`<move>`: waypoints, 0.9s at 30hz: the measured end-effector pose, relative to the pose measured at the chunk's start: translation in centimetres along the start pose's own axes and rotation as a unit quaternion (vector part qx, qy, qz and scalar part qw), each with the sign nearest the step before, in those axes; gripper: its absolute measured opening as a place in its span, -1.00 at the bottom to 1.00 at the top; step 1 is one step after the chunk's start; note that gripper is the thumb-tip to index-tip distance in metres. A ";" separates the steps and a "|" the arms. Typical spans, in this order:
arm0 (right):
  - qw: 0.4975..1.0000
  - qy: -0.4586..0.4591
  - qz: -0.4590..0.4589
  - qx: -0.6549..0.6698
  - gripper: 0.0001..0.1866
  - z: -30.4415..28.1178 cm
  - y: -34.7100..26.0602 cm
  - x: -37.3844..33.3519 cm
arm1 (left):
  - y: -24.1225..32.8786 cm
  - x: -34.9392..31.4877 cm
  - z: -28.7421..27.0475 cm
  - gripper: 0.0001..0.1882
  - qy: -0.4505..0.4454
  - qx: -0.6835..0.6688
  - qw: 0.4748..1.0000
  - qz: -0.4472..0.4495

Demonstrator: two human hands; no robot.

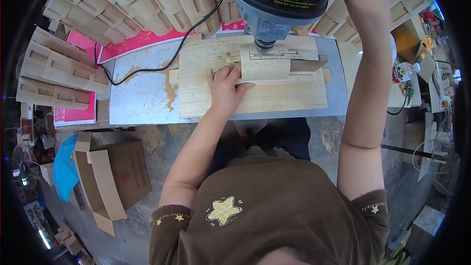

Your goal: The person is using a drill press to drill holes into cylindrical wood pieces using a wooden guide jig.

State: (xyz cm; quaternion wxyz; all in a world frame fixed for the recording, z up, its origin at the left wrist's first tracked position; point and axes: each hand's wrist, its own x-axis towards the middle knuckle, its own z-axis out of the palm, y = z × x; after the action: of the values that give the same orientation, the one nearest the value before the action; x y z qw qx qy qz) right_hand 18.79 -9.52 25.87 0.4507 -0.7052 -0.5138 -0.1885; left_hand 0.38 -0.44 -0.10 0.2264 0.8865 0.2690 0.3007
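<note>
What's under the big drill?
Under the drill there's a curved wood block, with a flat board beneath. Your left hand is at the block's left end. The drill's wide body covers what's behind it, and no bit tip can be seen.

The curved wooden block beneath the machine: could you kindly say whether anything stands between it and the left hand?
Nothing visible does: the left hand lies at the left end of the curved wooden block, its fingers seemingly against it. The spindle is over the block's far part, not between them.
</note>
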 end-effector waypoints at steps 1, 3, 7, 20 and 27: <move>1.000 -0.001 0.013 0.006 -0.73 -0.6 0.9 -1.1 | 0.0 0.0 0.1 -0.40 0.004 -0.002 1.000 0.006; 0.999 -0.006 0.020 0.040 -0.82 -0.5 1.1 -3.9 | -0.2 -0.3 -0.2 -0.41 0.000 0.009 1.000 -0.002; 0.998 -0.024 0.031 0.055 -0.88 -0.5 0.0 -9.1 | -0.3 -0.1 0.3 -0.43 0.007 -0.005 1.000 0.000; 0.994 0.051 -0.052 0.082 -0.86 6.9 6.7 -16.3 | -0.7 0.0 0.5 -0.37 0.031 -0.002 0.999 0.003; 0.995 0.045 0.022 0.085 -0.85 1.4 4.1 -12.2 | 0.2 -0.3 -0.2 -0.40 0.048 -0.006 0.999 0.004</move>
State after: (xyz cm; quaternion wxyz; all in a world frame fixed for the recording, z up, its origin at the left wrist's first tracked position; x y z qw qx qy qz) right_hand 17.27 -15.36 14.46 0.5358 -0.6661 -0.4915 -0.1662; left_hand 0.08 -0.77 0.08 0.2176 0.8708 0.2737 0.3456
